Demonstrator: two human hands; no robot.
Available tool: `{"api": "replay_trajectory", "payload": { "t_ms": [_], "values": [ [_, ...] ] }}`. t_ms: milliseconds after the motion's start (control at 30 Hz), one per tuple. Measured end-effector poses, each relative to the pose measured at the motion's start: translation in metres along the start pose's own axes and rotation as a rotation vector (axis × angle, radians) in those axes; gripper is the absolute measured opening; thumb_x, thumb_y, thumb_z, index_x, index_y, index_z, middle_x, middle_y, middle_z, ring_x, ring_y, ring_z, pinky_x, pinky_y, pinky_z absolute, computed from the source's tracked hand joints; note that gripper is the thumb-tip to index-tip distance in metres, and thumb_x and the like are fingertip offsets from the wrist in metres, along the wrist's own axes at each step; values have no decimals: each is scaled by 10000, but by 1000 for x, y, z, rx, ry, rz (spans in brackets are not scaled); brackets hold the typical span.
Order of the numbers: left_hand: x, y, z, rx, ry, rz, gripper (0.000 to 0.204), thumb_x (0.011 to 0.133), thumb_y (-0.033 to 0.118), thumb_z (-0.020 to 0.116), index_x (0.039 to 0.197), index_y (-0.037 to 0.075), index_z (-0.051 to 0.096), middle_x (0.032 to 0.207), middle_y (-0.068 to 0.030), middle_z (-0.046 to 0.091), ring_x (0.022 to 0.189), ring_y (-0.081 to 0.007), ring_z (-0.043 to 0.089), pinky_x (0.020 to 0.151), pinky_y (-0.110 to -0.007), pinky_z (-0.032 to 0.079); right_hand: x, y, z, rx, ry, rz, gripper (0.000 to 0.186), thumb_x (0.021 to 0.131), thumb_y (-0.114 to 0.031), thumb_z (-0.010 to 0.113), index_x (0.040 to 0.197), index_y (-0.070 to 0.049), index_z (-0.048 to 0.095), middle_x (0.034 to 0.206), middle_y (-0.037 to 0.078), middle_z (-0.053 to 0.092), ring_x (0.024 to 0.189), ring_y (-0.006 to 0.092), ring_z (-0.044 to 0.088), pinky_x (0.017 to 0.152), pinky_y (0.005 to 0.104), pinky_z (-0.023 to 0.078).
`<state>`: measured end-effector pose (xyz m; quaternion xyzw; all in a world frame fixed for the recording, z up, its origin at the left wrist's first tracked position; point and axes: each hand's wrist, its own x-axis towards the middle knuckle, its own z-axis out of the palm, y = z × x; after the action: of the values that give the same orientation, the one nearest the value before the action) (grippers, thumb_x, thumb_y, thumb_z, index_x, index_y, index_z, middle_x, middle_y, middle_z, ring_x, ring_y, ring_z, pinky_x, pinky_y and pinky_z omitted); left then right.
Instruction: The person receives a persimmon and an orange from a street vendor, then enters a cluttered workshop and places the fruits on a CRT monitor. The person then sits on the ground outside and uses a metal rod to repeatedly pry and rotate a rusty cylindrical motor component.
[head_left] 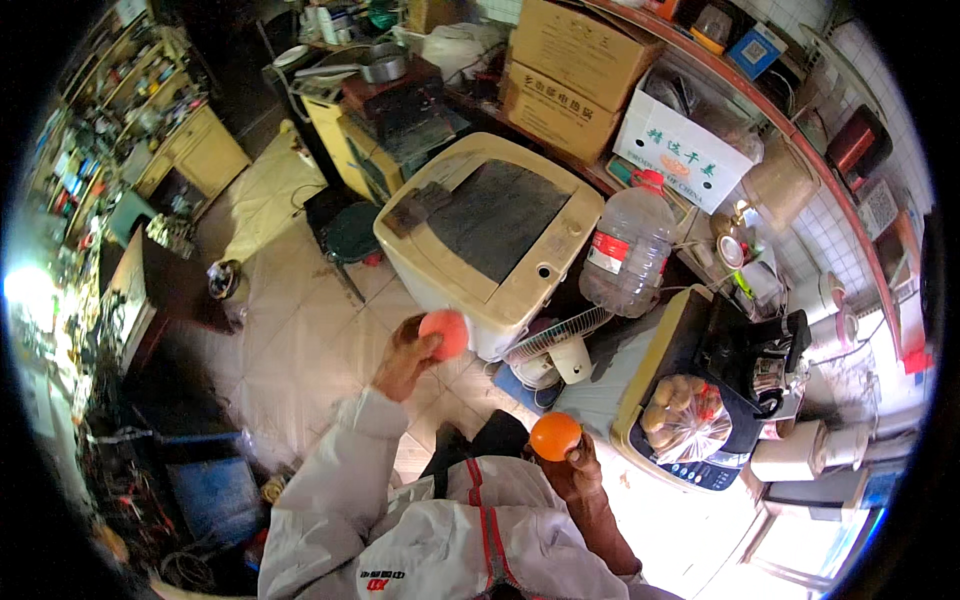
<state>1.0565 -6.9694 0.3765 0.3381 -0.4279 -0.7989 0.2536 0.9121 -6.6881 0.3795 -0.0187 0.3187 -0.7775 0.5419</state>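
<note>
Both sets of fingers [407, 331] curl partly, likely because round things roll: our left hand [402, 360] holds a pink ball [446, 334], our right hand [574, 474] an orange ball [554, 436], in front of our jacket [440, 545]

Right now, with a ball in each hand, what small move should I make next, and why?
I'd probably draw your left hand in slightly toward your jacket, with the pink ball gripped. It reaches farther out than your right hand, which holds the orange ball, and the pink ball overlaps a corner of the washing machine in this view, though I can't judge the gap.
</note>
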Motion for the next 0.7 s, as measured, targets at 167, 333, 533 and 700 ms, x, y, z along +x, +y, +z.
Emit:
{"api": "replay_trajectory", "payload": {
  "t_ms": [167, 333, 533, 700],
  "values": [
    [151, 18, 6, 119, -18, -113, 554, 772, 373, 751, 1178, 53, 553, 1073, -52, 625, 898, -130, 604, 678, -264, 498, 43, 7, 12, 96, 141, -160, 673, 650, -258, 817, 1214, -41, 521, 1126, 127, 593, 1046, 311, 587, 938, 494, 458],
    [272, 16, 18, 323, -32, -266, 452, 737, 366, 772, 1029, 55, 624, 867, -25, 622, 691, -102, 558, 585, -245, 473, 91, -3, 11, 118, 229, -242, 766, 619, -264, 821, 1246, -6, 463, 1186, 149, 542, 1095, 310, 560, 948, 476, 471],
    [365, 9, 33, 787, -177, -340, 537, 681, 400, 810, 1083, 96, 625, 948, -37, 636, 801, -150, 580, 624, -304, 473, 128, -21, 26, 169, 324, -366, 767, 622, -273, 825, 1247, -10, 466, 1179, 149, 550, 1078, 317, 573, 945, 488, 474],
    [425, -21, -4, 1181, -307, -116, 892, 578, 365, 851, 1263, -73, 484, 1163, -200, 589, 1022, -285, 615, 737, -366, 552, 160, -19, 46, 174, 366, -436, 729, 637, -286, 815, 1231, -14, 492, 1135, 166, 575, 1037, 336, 589, 933, 499, 468]
  ]
}}
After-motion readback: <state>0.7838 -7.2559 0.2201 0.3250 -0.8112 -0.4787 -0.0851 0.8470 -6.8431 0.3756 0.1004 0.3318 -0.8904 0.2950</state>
